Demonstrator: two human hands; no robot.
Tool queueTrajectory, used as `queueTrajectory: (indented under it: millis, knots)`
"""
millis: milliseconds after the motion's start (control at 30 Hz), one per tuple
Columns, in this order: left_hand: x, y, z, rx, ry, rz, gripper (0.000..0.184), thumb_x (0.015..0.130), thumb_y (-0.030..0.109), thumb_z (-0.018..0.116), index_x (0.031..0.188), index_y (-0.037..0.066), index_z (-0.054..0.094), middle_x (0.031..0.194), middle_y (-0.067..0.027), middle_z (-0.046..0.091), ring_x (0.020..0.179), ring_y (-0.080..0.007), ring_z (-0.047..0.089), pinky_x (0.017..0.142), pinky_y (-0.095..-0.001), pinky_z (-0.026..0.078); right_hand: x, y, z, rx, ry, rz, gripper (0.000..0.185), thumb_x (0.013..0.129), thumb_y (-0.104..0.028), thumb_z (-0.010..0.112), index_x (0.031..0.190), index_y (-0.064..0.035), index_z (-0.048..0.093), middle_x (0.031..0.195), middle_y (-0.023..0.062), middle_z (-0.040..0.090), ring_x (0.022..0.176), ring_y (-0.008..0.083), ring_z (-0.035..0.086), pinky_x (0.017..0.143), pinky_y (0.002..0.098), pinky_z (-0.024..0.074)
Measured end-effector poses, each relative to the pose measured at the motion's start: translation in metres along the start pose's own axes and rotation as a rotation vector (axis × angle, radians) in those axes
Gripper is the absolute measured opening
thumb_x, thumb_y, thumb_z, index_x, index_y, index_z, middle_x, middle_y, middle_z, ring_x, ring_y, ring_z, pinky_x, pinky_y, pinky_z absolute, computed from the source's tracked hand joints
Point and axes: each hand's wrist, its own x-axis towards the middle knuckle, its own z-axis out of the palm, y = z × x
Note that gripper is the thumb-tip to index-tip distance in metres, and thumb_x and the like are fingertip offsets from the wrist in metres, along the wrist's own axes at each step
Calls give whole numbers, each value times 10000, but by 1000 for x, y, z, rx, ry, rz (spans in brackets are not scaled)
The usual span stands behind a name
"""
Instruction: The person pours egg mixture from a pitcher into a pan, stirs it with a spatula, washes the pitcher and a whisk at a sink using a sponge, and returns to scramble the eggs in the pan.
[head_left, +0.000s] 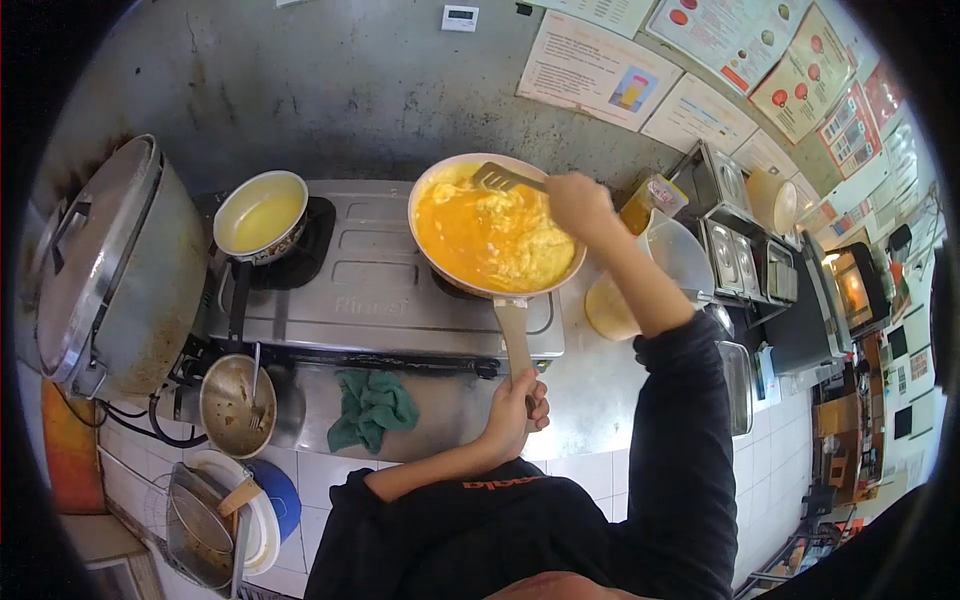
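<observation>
My left hand [515,412] is wrapped round the handle of a frying pan [513,330] on the right burner of the stove. Half-set beaten egg [470,240], runny orange with paler curds, spreads across the pan. Above the pan's right rim, my right hand [583,208] grips a slotted spatula [508,179], whose blade rests at the egg's far side. Right of the pan stands a clear plastic jug [668,258], partly behind my right forearm.
A small saucepan [262,216] with yellowish liquid sits on the left burner, beside a large lidded pot [135,290]. At the front edge lie a green cloth [372,410] and a metal bowl [225,405] with a fork. Metal containers [730,250] line the right side.
</observation>
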Motion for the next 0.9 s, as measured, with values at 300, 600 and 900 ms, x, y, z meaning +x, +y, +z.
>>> queueTrajectory:
  millis: [300,600,900]
  knots:
    - [2,-2,0,-12,-23,-10,187,873,273,441,955,110,401,688,-9,408,492,-97,370,424,-240,308,-8,58,30,131,11,157,237,787,-163,473,971,-54,574,848,187,595,821,348,566,726,426,447]
    - [4,4,2,58,-73,-33,131,888,231,404,891,131,320,657,-11,396,464,-102,381,402,-250,340,0,51,56,366,-7,-180,339,827,-246,465,1160,-181,472,823,194,590,725,361,567,662,432,446]
    - [4,3,0,80,-71,-38,147,883,238,414,865,136,310,651,-9,394,463,-99,384,401,-255,347,-52,71,-12,15,-20,-575,433,815,-244,484,1233,-304,390,627,103,556,542,270,557,515,386,457]
